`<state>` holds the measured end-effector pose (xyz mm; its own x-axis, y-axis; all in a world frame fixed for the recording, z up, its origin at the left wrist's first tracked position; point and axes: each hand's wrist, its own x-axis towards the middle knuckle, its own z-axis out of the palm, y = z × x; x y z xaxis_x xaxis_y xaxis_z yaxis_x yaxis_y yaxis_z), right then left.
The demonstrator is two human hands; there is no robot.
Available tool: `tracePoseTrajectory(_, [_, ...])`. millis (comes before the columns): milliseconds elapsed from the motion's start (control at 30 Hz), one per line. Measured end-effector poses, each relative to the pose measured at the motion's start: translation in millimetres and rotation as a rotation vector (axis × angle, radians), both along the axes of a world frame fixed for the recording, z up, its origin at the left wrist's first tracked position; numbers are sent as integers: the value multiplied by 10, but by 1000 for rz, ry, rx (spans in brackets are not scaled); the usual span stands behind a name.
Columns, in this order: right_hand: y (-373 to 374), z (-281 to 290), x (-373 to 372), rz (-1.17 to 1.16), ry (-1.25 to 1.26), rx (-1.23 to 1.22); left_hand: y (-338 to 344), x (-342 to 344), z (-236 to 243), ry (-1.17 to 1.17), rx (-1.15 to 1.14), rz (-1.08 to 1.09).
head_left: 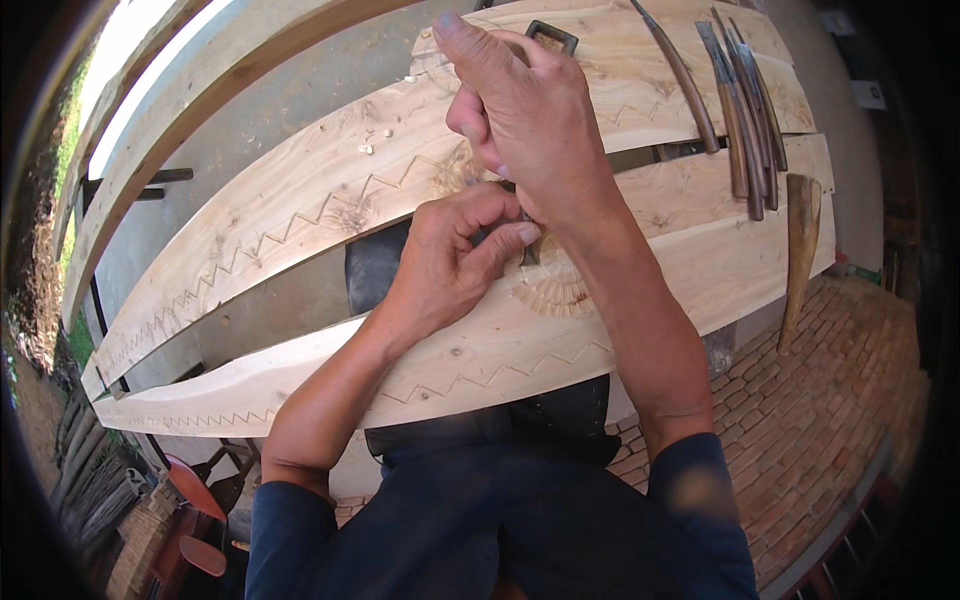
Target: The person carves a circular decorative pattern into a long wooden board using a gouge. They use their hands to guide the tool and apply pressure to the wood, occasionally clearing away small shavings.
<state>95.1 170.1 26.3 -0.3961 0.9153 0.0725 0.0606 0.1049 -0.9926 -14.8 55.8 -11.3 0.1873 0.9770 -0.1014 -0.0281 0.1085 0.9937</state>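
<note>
"Pale wood fills the middle of the frame. What is working on it?"

"A chisel, just right of centre, its dark metal end against a carved fan."

"How does the left hand hold it?"

"Nearly closed: the left hand pinches the shaft low down between thumb and fingers, close above the carving."

"And the right?"

"The right hand, at top centre, is curled tight around the chisel's upper part, thumb pointing upward. The fist hides the handle."

"What lies beneath?"

"A front plank with a zigzag line, passing under both forearms. Above it, a rear plank carries wood chips."

"And at the upper right?"

"A cluster of slender tools, a lone tool to their left, and a wooden club jutting over the front plank's edge."
</note>
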Motion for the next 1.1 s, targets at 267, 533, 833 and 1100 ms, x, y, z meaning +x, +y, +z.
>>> tracePoseTrajectory(267, [-121, 248, -54, -139, 64, -232, -8, -59, 51, -1, -26, 16])
tracePoseTrajectory(533, [-136, 252, -167, -68, 25, -226, -35, -104, 4, 33, 27, -11])
tracePoseTrajectory(833, [-184, 498, 74, -3, 126, -378, -6, -28, 82, 148, 314, 18])
tracePoseTrajectory(1100, [-1051, 925, 536, 322, 323, 248, -391, -3, 275, 460, 825, 2])
